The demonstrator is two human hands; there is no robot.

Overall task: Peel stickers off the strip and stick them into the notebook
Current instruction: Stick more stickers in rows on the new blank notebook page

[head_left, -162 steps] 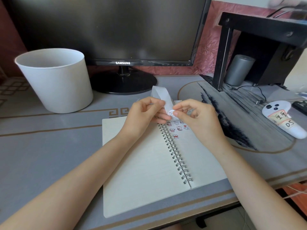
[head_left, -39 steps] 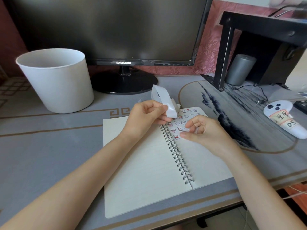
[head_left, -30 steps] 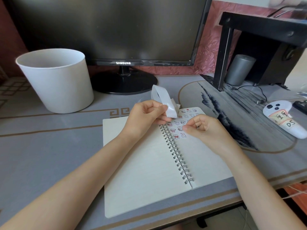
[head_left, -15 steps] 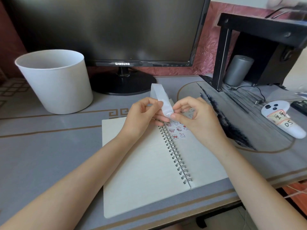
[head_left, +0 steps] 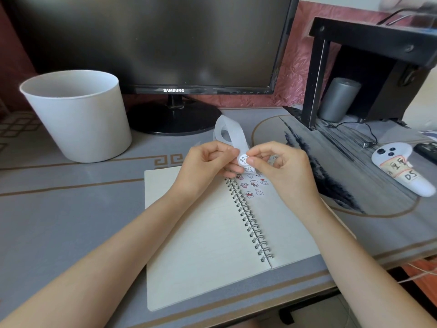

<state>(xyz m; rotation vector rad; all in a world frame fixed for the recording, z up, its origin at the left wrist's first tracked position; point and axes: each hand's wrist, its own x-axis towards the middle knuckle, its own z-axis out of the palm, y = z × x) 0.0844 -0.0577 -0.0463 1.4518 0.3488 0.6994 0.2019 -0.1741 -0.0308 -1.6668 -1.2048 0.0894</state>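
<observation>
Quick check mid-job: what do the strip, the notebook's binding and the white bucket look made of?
The strip looks like thin translucent release paper, slick-coated: it curls in a loop and light passes through. The binding is metal wire, silvery with glints. The bucket is probably matte white plastic, smooth and seamless, though coated metal is possible.
</observation>
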